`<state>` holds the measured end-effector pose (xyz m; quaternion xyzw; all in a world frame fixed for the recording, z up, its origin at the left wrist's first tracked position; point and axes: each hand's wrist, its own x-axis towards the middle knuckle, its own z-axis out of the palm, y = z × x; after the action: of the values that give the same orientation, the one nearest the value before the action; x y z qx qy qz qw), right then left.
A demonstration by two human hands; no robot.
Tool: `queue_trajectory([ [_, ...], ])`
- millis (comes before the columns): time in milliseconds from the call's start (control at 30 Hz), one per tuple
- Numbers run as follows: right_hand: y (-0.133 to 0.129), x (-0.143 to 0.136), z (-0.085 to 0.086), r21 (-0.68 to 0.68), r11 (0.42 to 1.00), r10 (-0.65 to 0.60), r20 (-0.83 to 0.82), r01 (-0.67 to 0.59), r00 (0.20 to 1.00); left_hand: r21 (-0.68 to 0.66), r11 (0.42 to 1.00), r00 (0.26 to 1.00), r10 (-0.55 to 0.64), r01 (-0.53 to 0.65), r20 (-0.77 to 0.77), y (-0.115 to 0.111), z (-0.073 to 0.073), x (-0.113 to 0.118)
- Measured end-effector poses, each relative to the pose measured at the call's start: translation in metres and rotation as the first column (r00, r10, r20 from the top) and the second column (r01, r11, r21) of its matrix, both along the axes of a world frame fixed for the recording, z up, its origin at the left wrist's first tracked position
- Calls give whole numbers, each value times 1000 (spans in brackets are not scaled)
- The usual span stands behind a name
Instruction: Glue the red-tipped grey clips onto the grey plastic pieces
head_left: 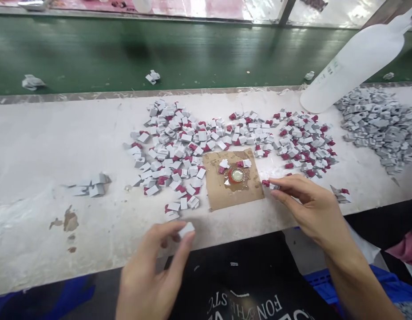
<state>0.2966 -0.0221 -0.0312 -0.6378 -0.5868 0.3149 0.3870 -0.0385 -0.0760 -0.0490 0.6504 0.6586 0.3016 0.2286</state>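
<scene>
Between the thumb and forefinger of my left hand [159, 262] is a small light grey part [186, 230], near the table's front edge. My right hand [302, 202] pinches a small grey and dark red part [270, 183] just right of a brown cardboard square [232, 198]. On the cardboard lie a wet patch, a small round dish [237, 175] and two grey and red parts [243, 163]. Grey and red parts [176, 151] are heaped behind and left of the cardboard, with another heap [306, 142] at its back right.
A white squeeze bottle [352, 66] leans at the back right beside a pile of grey parts [386, 129]. A green belt [199, 58] runs behind the white table [42, 146]. Some grey pieces [97, 186] lie at the left.
</scene>
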Motion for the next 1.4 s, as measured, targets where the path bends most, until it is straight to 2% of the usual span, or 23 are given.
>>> queue_trajectory([
  [133,1,-16,6,50,998,39,-100,-34,994,76,984,985,-164,160,56,1,-2,29],
  [300,10,-36,13,112,991,81,-85,-71,993,108,973,975,-212,204,69,8,1,42],
  [400,11,-40,12,83,996,47,-86,-40,995,92,983,977,-172,161,129,10,6,44],
  [467,10,-41,11,63,998,17,-89,-11,996,20,992,966,-123,122,226,9,6,46],
  [567,10,-42,9,56,998,-20,-88,25,996,-144,984,903,-34,105,427,8,3,50],
  [633,11,-42,9,60,998,-23,-78,28,997,-187,976,869,-6,114,495,9,1,51],
  [733,12,-42,9,79,997,-19,-55,23,998,-98,986,906,-80,132,416,12,1,49],
  [800,13,-41,8,100,995,-11,-60,16,998,21,985,952,-170,170,256,14,2,46],
  [867,14,-41,7,119,993,3,-77,6,997,105,967,966,-243,233,93,15,0,42],
  [933,15,-42,6,136,991,14,-80,-3,997,117,948,954,-300,297,13,17,-4,39],
  [1033,16,-44,4,157,988,21,-65,-10,998,93,929,934,-358,357,-6,18,-11,40],
  [1100,17,-45,2,154,988,23,-68,-12,997,102,932,937,-348,348,-17,16,-14,43],
  [1267,18,-47,0,152,988,24,-60,-15,998,192,960,978,-195,205,-69,12,-12,48],
  [1400,21,-47,1,166,985,56,-36,-50,998,161,969,979,-200,189,51,11,-7,48],
])
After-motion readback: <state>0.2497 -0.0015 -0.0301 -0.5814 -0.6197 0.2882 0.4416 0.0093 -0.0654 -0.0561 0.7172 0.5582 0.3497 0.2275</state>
